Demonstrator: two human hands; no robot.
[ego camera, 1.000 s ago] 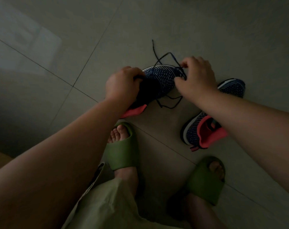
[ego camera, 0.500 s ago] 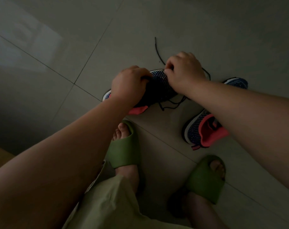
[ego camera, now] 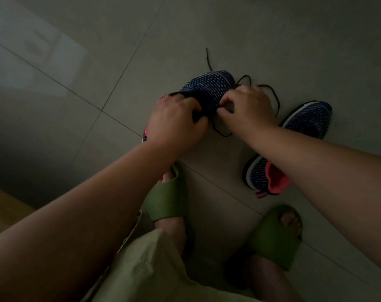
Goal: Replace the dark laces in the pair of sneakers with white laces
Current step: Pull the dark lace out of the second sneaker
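Observation:
A navy knit sneaker with a pink collar is held above the tiled floor, toe pointing away. My left hand grips it around the collar and tongue. My right hand pinches the dark lace at the sneaker's eyelets; loose loops trail behind and below the hand, and one end lies on the floor beyond the toe. The second sneaker of the pair lies on the floor to the right, partly hidden by my right forearm. No white laces are in view.
My feet in green slides stand on the grey tiled floor just below the sneakers. A pale green garment covers my leg at the bottom. A wooden edge shows at the lower left.
My right hand has come down from the sneaker's toe to the eyelets on its side. The sneaker's toe now shows and the lace loops have shifted right. My left hand keeps its grip.

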